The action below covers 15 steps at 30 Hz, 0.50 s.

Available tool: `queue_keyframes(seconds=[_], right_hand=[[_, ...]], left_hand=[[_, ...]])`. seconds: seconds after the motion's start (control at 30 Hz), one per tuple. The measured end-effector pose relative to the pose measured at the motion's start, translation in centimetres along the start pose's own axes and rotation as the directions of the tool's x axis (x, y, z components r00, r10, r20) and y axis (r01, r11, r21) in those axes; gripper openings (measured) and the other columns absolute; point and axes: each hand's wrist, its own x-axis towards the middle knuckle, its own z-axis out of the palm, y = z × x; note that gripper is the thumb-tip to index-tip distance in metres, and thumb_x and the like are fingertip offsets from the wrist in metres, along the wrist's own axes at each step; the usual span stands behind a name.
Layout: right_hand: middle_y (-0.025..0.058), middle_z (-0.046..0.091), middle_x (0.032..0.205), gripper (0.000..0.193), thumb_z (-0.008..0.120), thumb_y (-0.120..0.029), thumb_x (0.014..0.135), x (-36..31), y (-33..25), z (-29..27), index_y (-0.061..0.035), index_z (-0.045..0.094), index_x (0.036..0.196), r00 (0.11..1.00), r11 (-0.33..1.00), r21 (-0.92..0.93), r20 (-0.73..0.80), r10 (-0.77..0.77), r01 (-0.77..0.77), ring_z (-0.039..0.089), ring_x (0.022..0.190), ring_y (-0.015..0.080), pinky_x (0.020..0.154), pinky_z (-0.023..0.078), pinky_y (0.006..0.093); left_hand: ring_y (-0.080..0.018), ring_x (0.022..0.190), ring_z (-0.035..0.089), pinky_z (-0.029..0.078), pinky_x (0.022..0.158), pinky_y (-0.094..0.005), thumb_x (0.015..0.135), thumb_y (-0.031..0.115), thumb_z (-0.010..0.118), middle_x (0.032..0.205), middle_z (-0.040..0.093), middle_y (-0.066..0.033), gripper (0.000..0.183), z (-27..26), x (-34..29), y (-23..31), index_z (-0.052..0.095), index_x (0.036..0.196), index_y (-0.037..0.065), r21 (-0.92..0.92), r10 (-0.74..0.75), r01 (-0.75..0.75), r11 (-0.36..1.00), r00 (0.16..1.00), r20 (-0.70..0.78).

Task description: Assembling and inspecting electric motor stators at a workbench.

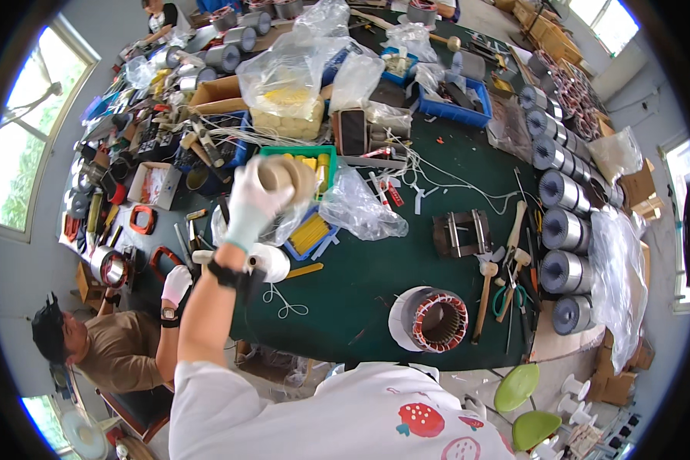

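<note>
From where I stand, the person's left hand (257, 195), in a pale glove, is stretched out over the left part of the worktop (337, 307), its fingers clamped on a tan, ring-shaped roll (303, 182). The roll is up in front of a green bin (332, 165) of yellow pieces, a crumpled clear plastic bag (364, 205) just to its right. I can't make out the right hand clearly, so I can't tell how its fingers stand.

Nearer than the roll, a blue tray (293, 251) holds yellow strips, and a white spool (272, 262) lies close to it, with a yellow stick (304, 271) to its right. On the near right sits a round wound coil core (422, 322), laced in red and white around its opening. A dark metal frame (462, 234) lies farther off, left of a few mallets (481, 307) and a pair of green-handled scissors (501, 300). Spools of wire (563, 230) line the right edge.

At the left, a co-worker (123, 345) in a brown shirt and dark cap sits at the worktop, one gloved hand (178, 285) near a red-rimmed ring (163, 262).
</note>
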Motion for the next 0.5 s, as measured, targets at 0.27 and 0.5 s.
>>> queue_keyframes(seconds=[0.27,0.5], right_hand=[[0.0037,0.069,0.094,0.026,0.052,-0.016,0.102,-4.1,-8.8,4.3,-0.0039,0.064,0.122,0.991,0.988,0.078,0.001,-0.132,0.131,0.063,0.080,0.0105,0.067,0.051,0.0260],[0.0174,0.070,0.117,0.035,0.056,-0.021,0.097,-5.6,-5.9,5.7,-0.0004,0.066,0.123,1.000,0.995,-0.103,-0.014,-0.015,0.014,0.068,0.099,0.0259,0.090,0.052,0.0334]], left_hand=[[-0.0401,0.107,0.065,0.053,0.092,-0.0504,0.080,0.050,0.068,0.116,0.067,-0.0236,0.074,9.1,8.7,-7.1,0.053,0.140,0.009,0.526,-0.139,0.086,0.846,0.988,0.061],[-0.0407,0.129,0.050,0.036,0.113,-0.0480,0.089,0.012,0.065,0.137,0.056,-0.0243,0.049,10.1,-9.4,2.9,0.055,0.136,-0.001,-0.006,0.551,-0.555,0.832,0.826,0.118]])
